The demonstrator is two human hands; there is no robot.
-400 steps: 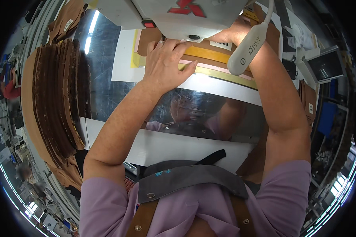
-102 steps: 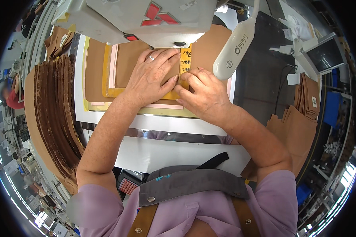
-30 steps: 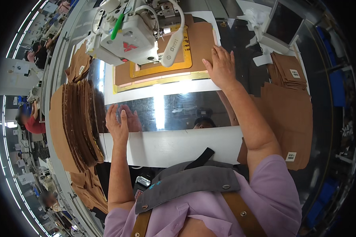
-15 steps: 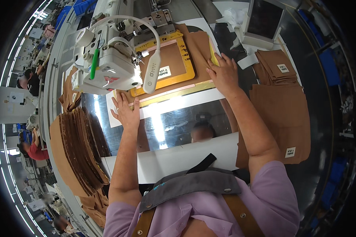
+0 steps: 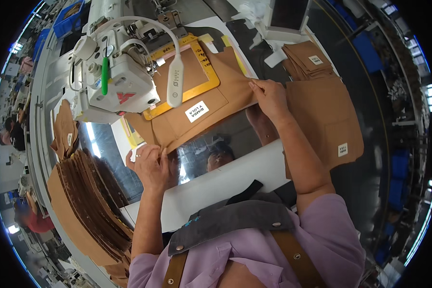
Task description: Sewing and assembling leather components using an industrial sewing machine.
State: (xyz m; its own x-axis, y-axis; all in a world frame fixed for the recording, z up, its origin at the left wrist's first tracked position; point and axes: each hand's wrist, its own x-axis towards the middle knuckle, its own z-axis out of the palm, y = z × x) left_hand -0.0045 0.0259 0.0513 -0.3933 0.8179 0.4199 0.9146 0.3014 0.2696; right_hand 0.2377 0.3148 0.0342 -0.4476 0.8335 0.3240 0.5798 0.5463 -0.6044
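A brown fabric panel (image 5: pixel 221 103) with a white printed label (image 5: pixel 197 111) stretches between my two hands, its near edge off the work plate. My left hand (image 5: pixel 151 165) pinches its near left corner, thumb against fingers. On the right side, my right hand (image 5: pixel 270 97) grips the other corner, and the cloth is creased toward it. The far part of the panel runs under a yellow clamp frame (image 5: pixel 204 89) of a white sewing machine (image 5: pixel 122 81). A white lamp head (image 5: pixel 175 84) on a bent neck hangs over the frame.
At left stands a thick stack of brown pieces (image 5: pixel 89 206). More labelled brown panels (image 5: pixel 321 125) lie at right, with a smaller folded pile (image 5: pixel 308 60) behind them. A screen (image 5: pixel 288 19) stands at the far right. A shiny metal plate (image 5: pixel 201 163) lies before the machine.
The panel has been drawn toward me, partly out from under the yellow frame, and its label now shows in front of it. Both hands went from lying flat to pinching its corners.
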